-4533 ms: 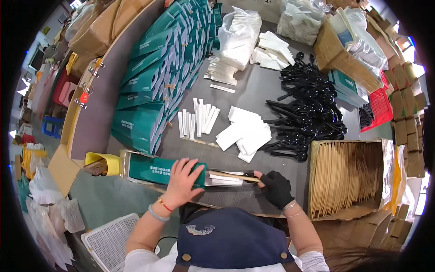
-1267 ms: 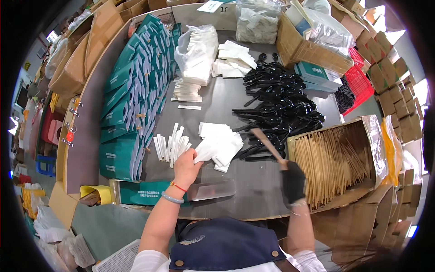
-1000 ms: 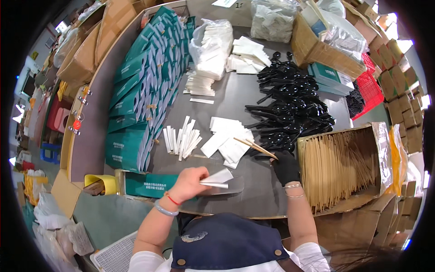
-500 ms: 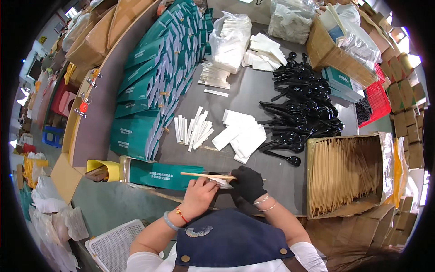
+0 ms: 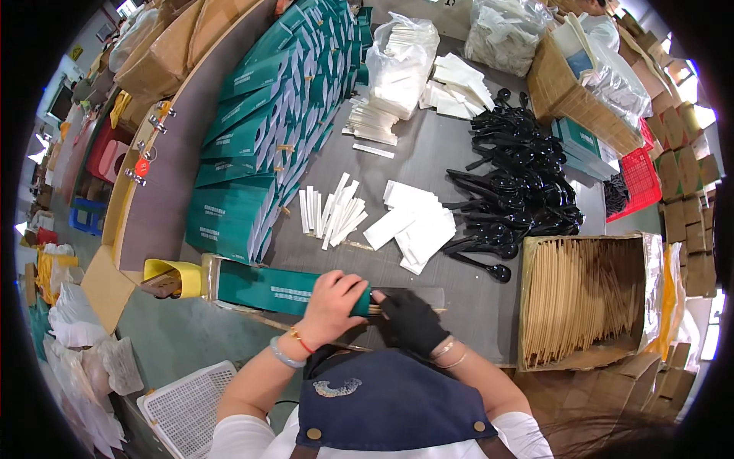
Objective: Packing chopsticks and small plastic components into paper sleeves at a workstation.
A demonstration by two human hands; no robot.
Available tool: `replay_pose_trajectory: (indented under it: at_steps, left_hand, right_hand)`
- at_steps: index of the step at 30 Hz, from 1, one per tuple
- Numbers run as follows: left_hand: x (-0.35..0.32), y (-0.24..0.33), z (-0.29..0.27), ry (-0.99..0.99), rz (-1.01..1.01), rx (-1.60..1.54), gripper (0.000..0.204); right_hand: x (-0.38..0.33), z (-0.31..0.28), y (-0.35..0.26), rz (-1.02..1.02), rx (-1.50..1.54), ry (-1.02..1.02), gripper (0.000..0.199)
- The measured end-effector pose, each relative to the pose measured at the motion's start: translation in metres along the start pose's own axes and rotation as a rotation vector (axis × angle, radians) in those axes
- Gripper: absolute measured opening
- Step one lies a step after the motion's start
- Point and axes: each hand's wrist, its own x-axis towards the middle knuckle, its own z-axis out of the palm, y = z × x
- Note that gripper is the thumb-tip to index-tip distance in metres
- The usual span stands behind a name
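Note:
A green paper sleeve (image 5: 264, 289) lies at the table's near edge. My bare left hand (image 5: 333, 304) is closed over its right end. My right hand (image 5: 413, 320), in a black glove with bare fingertips, is closed around a pair of wooden chopsticks (image 5: 375, 309). Their left ends meet the sleeve's mouth, and how far they reach inside is hidden by my left fingers. Beyond my hands lie thin white paper strips (image 5: 334, 213) and a loose pile of white packets (image 5: 417, 226).
Green sleeves (image 5: 237, 206) stand packed along the left board. Black spoons (image 5: 520, 183) heap at the right, behind a carton of chopsticks (image 5: 577, 298). A white plastic bag (image 5: 401, 61) of strips stands farther back. A yellow holder (image 5: 174, 277) sits left of the sleeve.
The chopsticks, held above the sleeve before, are now lower and at its mouth. My left hand has moved from the chopsticks onto the sleeve's end. The white piece under my hands is no longer visible.

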Motion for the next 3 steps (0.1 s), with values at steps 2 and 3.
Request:
replay_pose_trajectory:
  at_steps: [2, 3]
  left_hand:
    - [0.0042, 0.0048, 0.0000, -0.045, -0.025, 0.036, 0.076]
    - [0.0030, 0.0033, -0.0017, -0.057, -0.018, 0.044, 0.077]
  right_hand:
    - [0.0039, -0.0009, 0.0034, -0.037, 0.214, 0.081, 0.053]
    - [0.0056, -0.0009, 0.0035, -0.038, 0.212, 0.080, 0.053]
